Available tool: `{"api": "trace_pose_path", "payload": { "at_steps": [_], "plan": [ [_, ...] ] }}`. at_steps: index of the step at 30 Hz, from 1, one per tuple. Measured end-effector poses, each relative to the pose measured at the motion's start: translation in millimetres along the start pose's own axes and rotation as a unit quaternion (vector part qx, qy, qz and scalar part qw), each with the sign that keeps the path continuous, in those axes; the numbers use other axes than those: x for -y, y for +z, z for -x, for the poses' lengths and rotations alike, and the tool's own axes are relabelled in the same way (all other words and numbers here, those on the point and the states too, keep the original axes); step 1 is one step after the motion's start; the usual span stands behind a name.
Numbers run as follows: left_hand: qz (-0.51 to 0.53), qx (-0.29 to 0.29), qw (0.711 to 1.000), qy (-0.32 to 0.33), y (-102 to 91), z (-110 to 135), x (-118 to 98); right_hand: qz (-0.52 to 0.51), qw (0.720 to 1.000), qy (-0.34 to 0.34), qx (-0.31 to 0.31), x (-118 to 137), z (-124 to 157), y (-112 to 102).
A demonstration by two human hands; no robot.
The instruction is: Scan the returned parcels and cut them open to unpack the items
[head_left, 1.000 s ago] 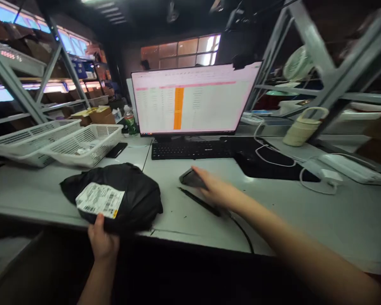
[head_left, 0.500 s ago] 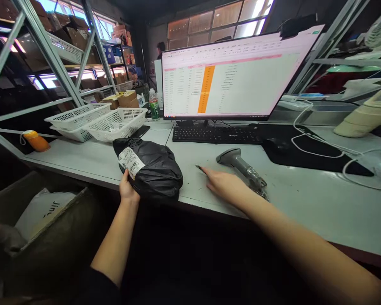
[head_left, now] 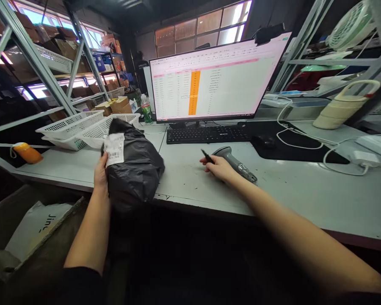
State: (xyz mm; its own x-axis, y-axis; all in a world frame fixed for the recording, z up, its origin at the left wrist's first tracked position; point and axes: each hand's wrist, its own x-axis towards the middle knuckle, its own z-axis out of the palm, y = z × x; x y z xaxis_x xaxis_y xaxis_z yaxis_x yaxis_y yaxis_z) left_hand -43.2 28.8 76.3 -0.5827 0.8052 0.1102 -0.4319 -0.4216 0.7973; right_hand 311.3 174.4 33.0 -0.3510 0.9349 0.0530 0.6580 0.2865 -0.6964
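Item: black parcel [head_left: 136,169], white label [head_left: 114,148] facing me, raised at the counter's [head_left: 288,190] near edge, long axis tipped near-to-far. My left hand [head_left: 100,171] gripped its left side. My right hand [head_left: 220,167], well to its right, pinched a pen [head_left: 207,156] beside the scanner [head_left: 235,160].

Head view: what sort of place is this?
Likely a warehouse shipping desk: grey metal shelving racks, a labelled black plastic mailer bag in the left hand, a grey barcode scanner beside the right hand holding a black pen.
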Motion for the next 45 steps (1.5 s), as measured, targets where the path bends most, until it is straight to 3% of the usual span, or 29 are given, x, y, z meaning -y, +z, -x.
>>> {"api": "trace_pose_path", "payload": {
  "at_steps": [2,4,6,8,9,11,14,16,20,25,28,31,33,35,37,41,45],
  "plan": [
    [-0.143,0.068,0.979,0.131,15.1,3.2,-9.1,-0.074,0.997,0.017,-0.001,7.5,-2.3,0.8],
    [-0.323,0.186,0.907,0.194,32.8,17.5,-7.7,-0.199,0.979,0.038,-0.004,15.5,-2.0,0.9],
    [-0.422,0.309,0.841,0.141,49.2,39.7,2.4,-0.35,0.934,0.066,-0.014,21.8,0.8,1.2],
    [-0.412,0.395,0.821,0.022,59.3,59.4,14.2,-0.441,0.893,0.085,-0.034,24.8,5.3,2.3],
    [-0.391,0.415,0.821,-0.034,60.6,64.4,18.9,-0.444,0.891,0.086,-0.041,25.1,7.8,3.2],
    [-0.344,0.397,0.845,-0.098,54.9,60.2,24.6,-0.419,0.903,0.082,-0.039,24.8,12.4,5.1],
    [-0.372,0.296,0.88,-0.014,31.0,26.3,31.7,-0.396,0.915,0.075,-0.004,27.4,16.9,7.7],
    [-0.443,0.257,0.857,0.066,13.4,2.4,40.6,-0.393,0.917,0.07,0.023,34.1,18.1,9.7],
    [-0.534,0.246,0.803,0.099,-2.5,-12.9,59.9,-0.34,0.938,0.013,0.064,56.6,18.0,19.3],
    [-0.552,0.244,0.786,0.134,17.0,-0.3,54.4,-0.218,0.965,-0.092,0.112,76.5,18.5,47.4],
    [-0.529,0.267,0.785,0.182,37.4,3.9,41.1,-0.103,0.975,-0.184,0.072,76.6,18.6,61.9],
    [-0.514,0.291,0.778,0.215,52.0,6.0,35.7,-0.061,0.981,-0.182,0.039,70.2,14.0,62.8],
    [-0.488,0.28,0.811,0.164,54.2,5.8,39.8,-0.075,0.987,-0.142,0.031,63.7,9.0,55.4],
    [-0.418,0.252,0.871,0.053,50.8,4.0,48.5,-0.093,0.989,-0.112,0.033,57.1,5.3,45.0],
    [-0.345,0.232,0.908,-0.046,46.1,1.8,59.1,-0.145,0.984,-0.088,0.06,52.9,4.8,35.7],
    [-0.306,0.234,0.917,-0.1,46.8,4.5,75.7,-0.258,0.956,-0.091,0.107,57.5,8.2,33.3],
    [-0.316,0.252,0.909,-0.096,54.5,16.4,81.4,-0.172,0.969,-0.156,0.081,69.8,4.5,43.2]
  ]
}}
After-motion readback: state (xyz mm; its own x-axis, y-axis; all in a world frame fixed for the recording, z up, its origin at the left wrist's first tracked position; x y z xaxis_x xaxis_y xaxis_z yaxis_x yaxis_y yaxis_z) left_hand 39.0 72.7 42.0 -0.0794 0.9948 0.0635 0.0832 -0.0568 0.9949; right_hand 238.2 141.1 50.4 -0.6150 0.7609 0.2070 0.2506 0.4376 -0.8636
